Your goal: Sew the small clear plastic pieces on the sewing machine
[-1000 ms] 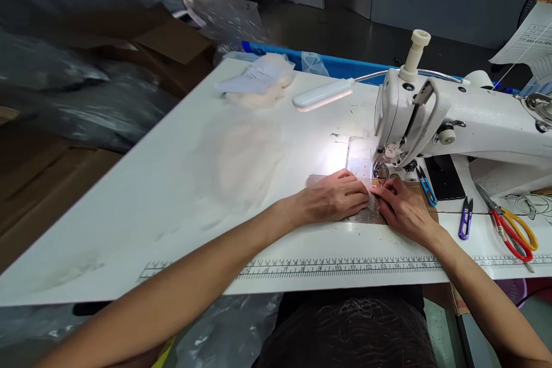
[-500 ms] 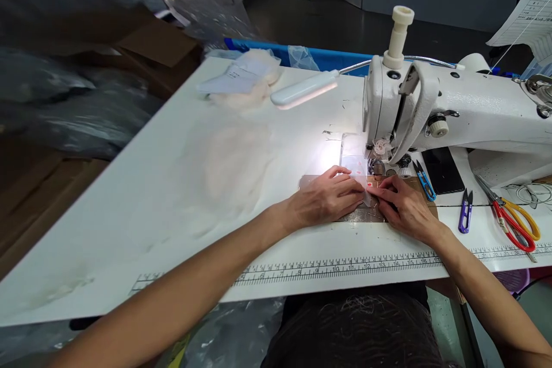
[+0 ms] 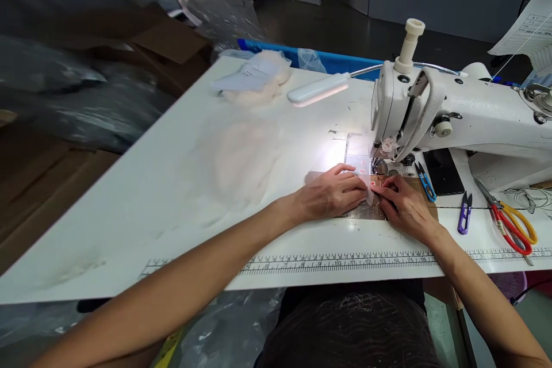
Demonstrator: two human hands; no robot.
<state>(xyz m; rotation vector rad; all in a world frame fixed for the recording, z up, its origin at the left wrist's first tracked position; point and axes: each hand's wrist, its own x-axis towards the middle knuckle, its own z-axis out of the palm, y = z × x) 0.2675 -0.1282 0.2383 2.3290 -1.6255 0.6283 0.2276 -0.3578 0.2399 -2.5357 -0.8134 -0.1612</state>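
The sheer cloth [image 3: 363,168] lies on the worktop [image 3: 293,236] just before the needle end of the sewing machine [image 3: 483,118]. The left hand [image 3: 336,191] rests palm down over it, fingers loosely bent; whether it grips any is hidden. The right hand [image 3: 403,202] pinches its near right edge between thumb and forefinger. Blue snips [image 3: 426,183] and a phone [image 3: 443,171] lie beyond.

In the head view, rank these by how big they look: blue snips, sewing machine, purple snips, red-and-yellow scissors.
1. Sewing machine, by far the largest.
2. Red-and-yellow scissors.
3. Blue snips and purple snips, unranked: they look about alike, and the purple pair lies nearer the camera.
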